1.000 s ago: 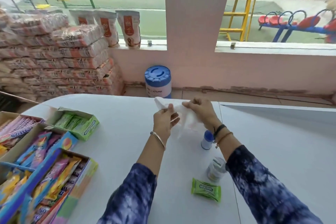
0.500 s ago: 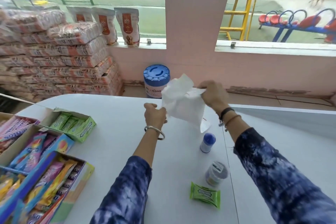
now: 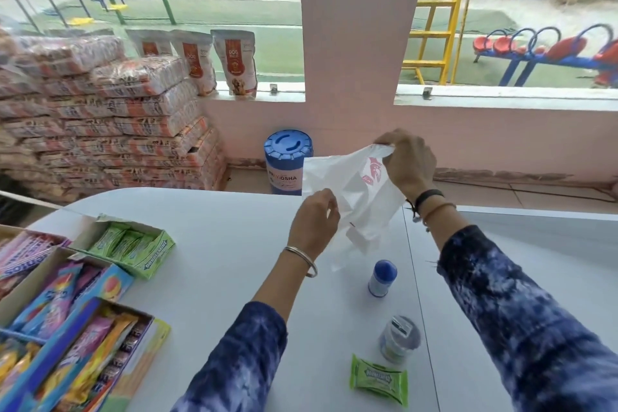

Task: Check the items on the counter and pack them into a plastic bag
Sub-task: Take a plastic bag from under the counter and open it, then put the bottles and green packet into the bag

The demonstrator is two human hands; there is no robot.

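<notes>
The boxes of bright sweets (image 3: 57, 338) run off the lower left edge of the frame, their labels too blurred to read. The left hand's (image 3: 314, 222) fingertips are hidden behind the white plastic bag (image 3: 351, 197), which it pinches low down; the right hand (image 3: 406, 164) grips the bag's top corner at centre right. Half a second ago the bag was more bunched; now it is spread wider. On the counter (image 3: 207, 244) below stand a blue-capped bottle (image 3: 382, 278), a small jar (image 3: 399, 339) and a green gum pack (image 3: 379, 380).
</notes>
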